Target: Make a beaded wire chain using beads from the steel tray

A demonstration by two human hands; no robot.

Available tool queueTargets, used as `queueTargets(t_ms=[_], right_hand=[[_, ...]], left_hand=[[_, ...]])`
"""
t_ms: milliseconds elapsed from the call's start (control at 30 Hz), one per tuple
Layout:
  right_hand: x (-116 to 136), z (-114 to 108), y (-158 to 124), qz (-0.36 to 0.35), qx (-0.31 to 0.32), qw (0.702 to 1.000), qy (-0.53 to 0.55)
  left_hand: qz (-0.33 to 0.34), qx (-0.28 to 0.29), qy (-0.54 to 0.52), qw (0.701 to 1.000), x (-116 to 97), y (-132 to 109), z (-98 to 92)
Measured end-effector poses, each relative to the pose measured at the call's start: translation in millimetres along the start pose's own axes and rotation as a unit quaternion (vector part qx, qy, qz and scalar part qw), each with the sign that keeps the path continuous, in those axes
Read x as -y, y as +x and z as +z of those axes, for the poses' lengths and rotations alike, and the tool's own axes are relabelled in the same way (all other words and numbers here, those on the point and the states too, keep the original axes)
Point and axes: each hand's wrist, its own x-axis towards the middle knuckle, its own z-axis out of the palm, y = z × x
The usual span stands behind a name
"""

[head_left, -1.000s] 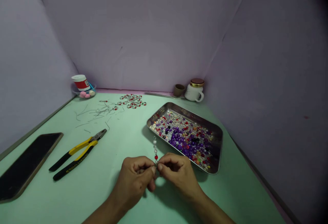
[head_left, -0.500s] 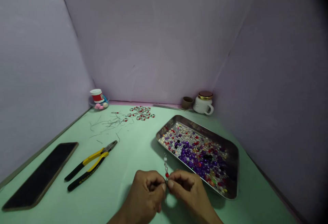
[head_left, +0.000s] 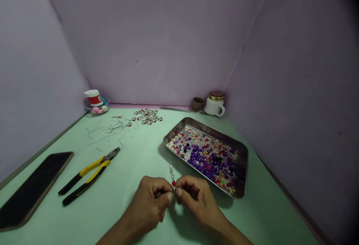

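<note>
A short strand of beads (head_left: 172, 176), clear and white with one red bead, stands upright between my fingertips. My left hand (head_left: 153, 200) pinches its lower end between thumb and forefinger. From the other side my right hand (head_left: 195, 198) pinches at the same spot, thumb and forefinger closed. The wire or thread inside the strand is too fine to make out at the grip. Just beyond my right hand lies a metal tray (head_left: 244, 177) of loose purple, red, clear and black beads.
Yellow-and-black pliers (head_left: 89, 176) and a dark phone (head_left: 33, 189) lie at left. Farther back are cut wire pieces (head_left: 109, 127) and a heap of small beaded rings (head_left: 147, 116). A bowl with a red-and-white tub (head_left: 94, 97), a brown cup (head_left: 198, 104) and a white lidded mug (head_left: 214, 106) stand behind.
The whole view has shifted, so table items appear farther left and higher. Both hands keep their pinch at the strand's lower end, just below the red bead.
</note>
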Motion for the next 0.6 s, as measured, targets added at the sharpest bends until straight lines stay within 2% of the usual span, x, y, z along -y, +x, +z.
queueTargets(t_ms=[300, 467, 600], right_hand=[[-3, 6, 2, 0.01, -0.017, 0.994, 0.107], [2, 6, 0, 0.043, -0.039, 0.996, 0.065], [7, 1, -2, -0.028, -0.037, 0.999, -0.025]], left_hand=[[-0.019, -0.052, -0.059, 0.997, -2, 4, 0.2], [-0.038, -0.033, -0.149, 0.988, 2, 6, -1.3], [-0.059, 0.001, -0.206, 0.977, 6, 5, -1.5]])
